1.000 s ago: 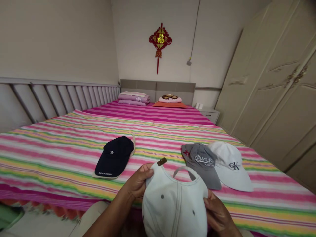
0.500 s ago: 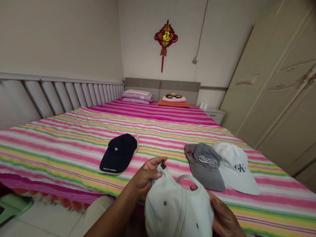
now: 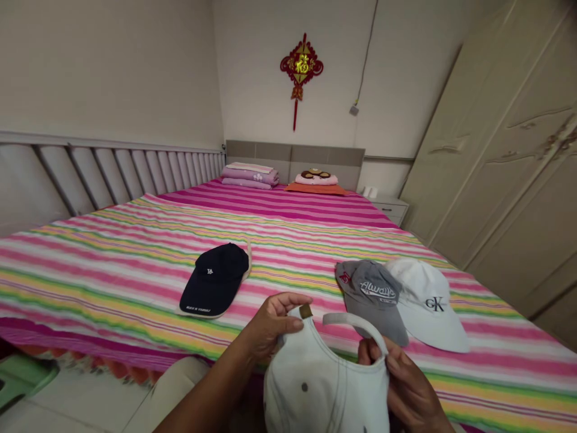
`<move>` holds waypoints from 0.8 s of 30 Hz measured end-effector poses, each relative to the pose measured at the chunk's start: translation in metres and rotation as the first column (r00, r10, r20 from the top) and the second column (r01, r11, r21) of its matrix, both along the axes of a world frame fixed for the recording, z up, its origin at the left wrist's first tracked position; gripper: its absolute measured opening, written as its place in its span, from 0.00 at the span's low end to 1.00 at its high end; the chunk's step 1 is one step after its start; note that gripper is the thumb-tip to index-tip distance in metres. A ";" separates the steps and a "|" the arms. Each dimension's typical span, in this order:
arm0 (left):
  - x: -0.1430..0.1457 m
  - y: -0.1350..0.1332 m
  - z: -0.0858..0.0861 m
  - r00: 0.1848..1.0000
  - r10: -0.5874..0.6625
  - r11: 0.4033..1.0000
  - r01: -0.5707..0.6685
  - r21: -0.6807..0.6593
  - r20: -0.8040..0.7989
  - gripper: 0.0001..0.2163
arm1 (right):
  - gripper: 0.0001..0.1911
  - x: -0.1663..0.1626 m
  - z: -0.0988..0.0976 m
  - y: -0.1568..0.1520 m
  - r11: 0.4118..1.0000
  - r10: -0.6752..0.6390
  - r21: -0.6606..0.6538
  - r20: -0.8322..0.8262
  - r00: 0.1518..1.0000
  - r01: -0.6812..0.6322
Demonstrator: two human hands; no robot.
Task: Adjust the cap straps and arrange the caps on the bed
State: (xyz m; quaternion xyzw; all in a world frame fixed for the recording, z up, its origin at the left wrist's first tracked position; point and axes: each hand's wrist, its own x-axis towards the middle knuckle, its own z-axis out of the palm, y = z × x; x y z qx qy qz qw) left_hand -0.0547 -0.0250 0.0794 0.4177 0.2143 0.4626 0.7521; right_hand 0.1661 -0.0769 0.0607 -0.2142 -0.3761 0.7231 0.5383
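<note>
Close in front of me, a pale, off-white baseball cap is held with its back opening upward. My left hand pinches the edge beside the small brown buckle. My right hand grips the base of the loose strap, which arches across the opening, its free end apart from the buckle. On the bed ahead and to the left lies a navy cap with a light brim edge. To the right rest a grey cap with lettering and a white cap, the grey one overlapping the white.
A striped bedspread covers the bed. Folded bedding and a pink-and-orange stack lie by the headboard. A railing runs along the left, a wardrobe stands right, and a green stool is low left.
The strap's free end has come away from my right side and now arches higher over the opening. My right hand has moved up onto the strap's base, and the buckle has turned toward me.
</note>
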 end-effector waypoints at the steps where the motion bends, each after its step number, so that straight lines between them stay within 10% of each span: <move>1: 0.001 -0.001 0.002 0.998 0.038 0.999 -0.037 0.012 -0.051 0.19 | 0.10 0.000 0.001 -0.001 1.000 -0.004 0.006 0.004 1.000 0.004; 13: 0.002 -0.025 0.036 0.879 0.327 0.884 -0.155 0.442 -0.346 0.11 | 0.07 0.008 0.006 -0.006 0.990 -0.011 0.138 0.031 0.999 0.007; 20: 0.001 -0.036 0.044 0.696 0.606 0.583 -0.059 0.810 -0.386 0.10 | 0.11 0.006 0.014 -0.016 0.960 -0.031 0.279 0.032 0.999 0.021; 24: -0.003 -0.038 0.042 0.693 0.601 0.523 0.035 0.851 -0.398 0.13 | 0.08 0.009 0.020 -0.022 0.968 -0.081 0.244 0.087 0.993 0.058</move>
